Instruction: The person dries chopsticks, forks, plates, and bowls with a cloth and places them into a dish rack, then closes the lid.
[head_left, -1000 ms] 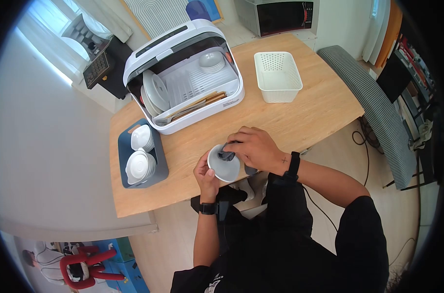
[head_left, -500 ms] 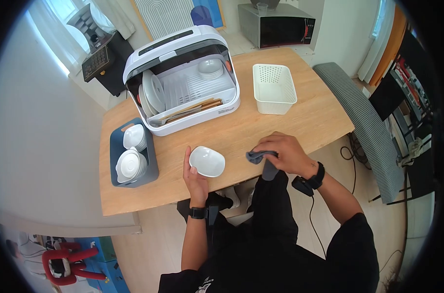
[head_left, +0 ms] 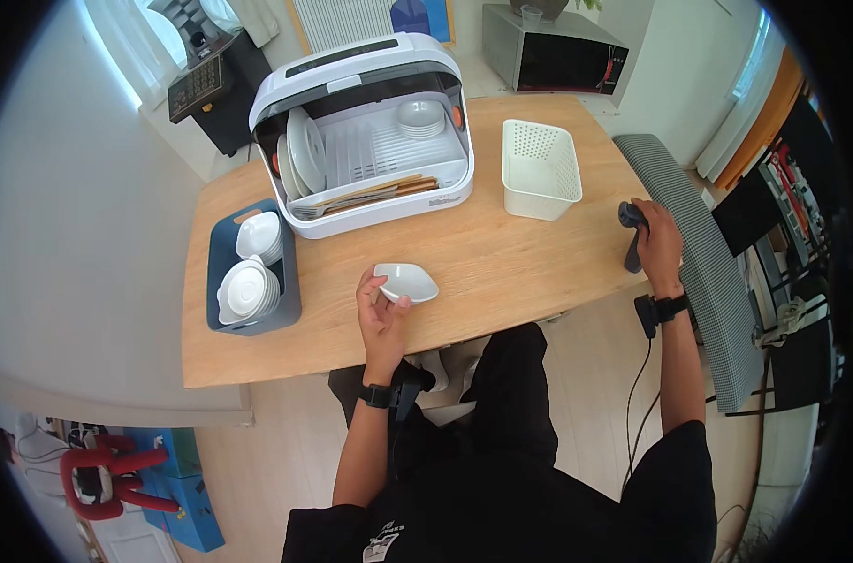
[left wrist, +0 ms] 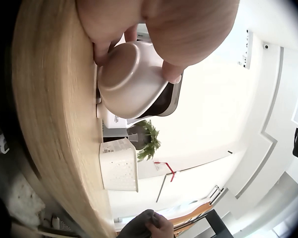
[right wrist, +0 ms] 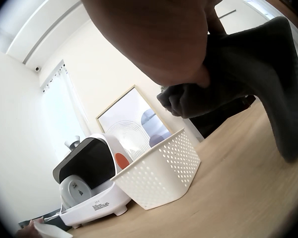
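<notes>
In the head view the left hand [head_left: 382,319] holds a white bowl [head_left: 407,283] tilted near the table's front edge, thumb at its near side and fingers at its left. The left wrist view shows the bowl [left wrist: 131,82] close up, pinched between thumb and fingers. At the table's right end the right hand [head_left: 661,244] grips a dark grey cloth [head_left: 632,218], part of which hangs down. Up close in the right wrist view, the bunched cloth [right wrist: 258,64] lies against the fingers, its loose end drooping over the wooden table.
A white dish cabinet [head_left: 351,218] holds plates, small bowls and cutlery. Left of it, a blue-grey bin [head_left: 274,321] contains stacked white bowls. The white perforated basket [head_left: 541,205] stands at the back right. Beyond the table's right end is a striped bench [head_left: 727,310].
The right hand has carried the cloth out of the bowl and far to the right. The left hand still holds the bowl, now tilted differently. The head view has shifted a little.
</notes>
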### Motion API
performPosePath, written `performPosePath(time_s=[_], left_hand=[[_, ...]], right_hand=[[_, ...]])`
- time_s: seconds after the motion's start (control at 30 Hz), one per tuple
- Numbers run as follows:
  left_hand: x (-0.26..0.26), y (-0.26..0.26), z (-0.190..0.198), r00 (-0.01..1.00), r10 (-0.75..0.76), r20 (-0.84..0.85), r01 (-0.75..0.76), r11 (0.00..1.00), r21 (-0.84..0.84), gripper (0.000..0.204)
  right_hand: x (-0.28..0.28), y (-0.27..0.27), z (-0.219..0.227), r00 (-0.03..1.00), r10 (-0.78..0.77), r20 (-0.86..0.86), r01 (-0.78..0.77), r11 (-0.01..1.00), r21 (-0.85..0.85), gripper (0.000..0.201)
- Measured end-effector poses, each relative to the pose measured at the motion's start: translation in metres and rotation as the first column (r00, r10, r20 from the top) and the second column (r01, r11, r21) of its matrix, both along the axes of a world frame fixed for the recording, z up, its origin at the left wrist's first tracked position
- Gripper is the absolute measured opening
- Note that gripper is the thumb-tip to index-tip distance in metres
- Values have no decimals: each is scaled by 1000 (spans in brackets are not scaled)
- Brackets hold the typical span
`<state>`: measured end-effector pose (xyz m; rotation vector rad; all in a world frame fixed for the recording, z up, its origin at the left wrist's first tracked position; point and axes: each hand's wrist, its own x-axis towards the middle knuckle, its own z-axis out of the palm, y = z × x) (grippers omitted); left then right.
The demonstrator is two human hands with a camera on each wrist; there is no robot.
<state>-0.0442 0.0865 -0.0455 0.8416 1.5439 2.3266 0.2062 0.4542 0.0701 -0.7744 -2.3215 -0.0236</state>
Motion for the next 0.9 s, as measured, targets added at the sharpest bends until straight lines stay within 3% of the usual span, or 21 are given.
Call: performPosePath(time_s=[0.07, 0.17, 0.27, 0.37, 0.43, 0.47, 0.53, 0.67, 0.73, 0.8, 0.87, 0.9], left_hand=[[2, 1, 1, 999, -31, -42, 30, 999, -26, 46], [7, 4, 5, 996, -36, -86, 30, 998, -63, 47], [8, 4, 7, 988, 4, -156, -27, 989, -145, 45], [5, 7, 8, 977, 22, -210, -73, 969, -237, 38], [10, 5, 27, 932, -13, -363, -161, 882, -443, 27], [8, 4, 31, 932, -24, -363, -155, 877, -456, 27], [1, 4, 39, 849, -88, -521, -238, 817, -525, 22], [-11, 7, 62, 848, -215, -484, -202, 714, -670, 26], [-16, 10, 75, 733, -316, -603, -250, 699, -670, 29], [-19, 14, 83, 753, -344, -562, -259, 629, -733, 30], [-27, 20, 87, 457, -474, -753, -390, 654, -648, 27], [-29, 25, 89, 453, -484, -748, -384, 652, -654, 27]], right_hand=[[-5, 2, -16, 999, -24, 25, 23, 1000, 2, 40], [-16, -1, -41, 998, -28, 51, 35, 989, -145, 40], [-24, 0, -78, 1000, -30, 2, 30, 981, -192, 41], [-29, -13, -74, 997, -74, -15, 70, 979, -193, 41], [-26, -14, -76, 997, -77, -12, 73, 974, -214, 42], [-25, -14, -79, 998, -57, -32, 50, 979, -195, 42], [-22, -12, -85, 998, -44, -49, 34, 981, -189, 42], [-21, -6, -96, 993, -48, -110, 28, 983, -182, 40], [-21, -6, -100, 988, -59, -143, 41, 991, -125, 35], [-23, -6, -100, 986, -73, -151, 50, 987, -154, 35], [-22, -8, -100, 984, -88, -158, 62, 985, -158, 34], [-22, -7, -99, 983, -88, -161, 63, 986, -153, 34]])
